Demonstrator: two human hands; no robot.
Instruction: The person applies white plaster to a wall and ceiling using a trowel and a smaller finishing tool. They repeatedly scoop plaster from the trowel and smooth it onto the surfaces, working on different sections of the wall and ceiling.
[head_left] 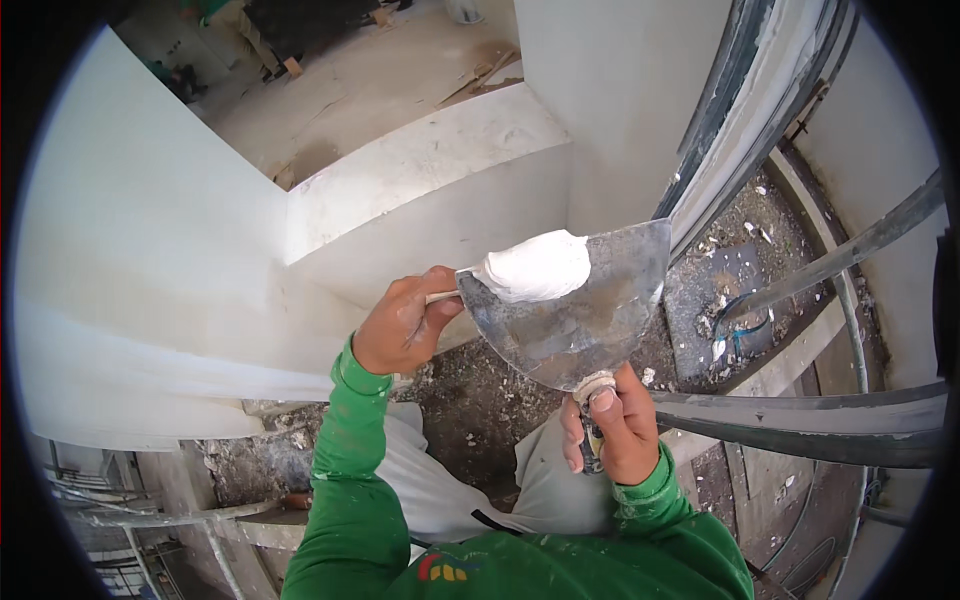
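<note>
My right hand is closed around the handle of a wide putty knife. Its broad, stained metal blade faces up, with a thick mound of white putty along the far left edge. Beside that left corner, my left hand pinches a thin pale tool, of which only a short piece shows. Its tip reaches the corner of the blade. Whether it touches the putty I cannot tell. White smears mark my left fingers and green sleeve.
Before me is a white wall opening with a sill. Metal scaffold tubes curve along the right, near a putty-smeared upright post. Debris-covered ground lies below my legs. Other people stand in the room beyond the opening.
</note>
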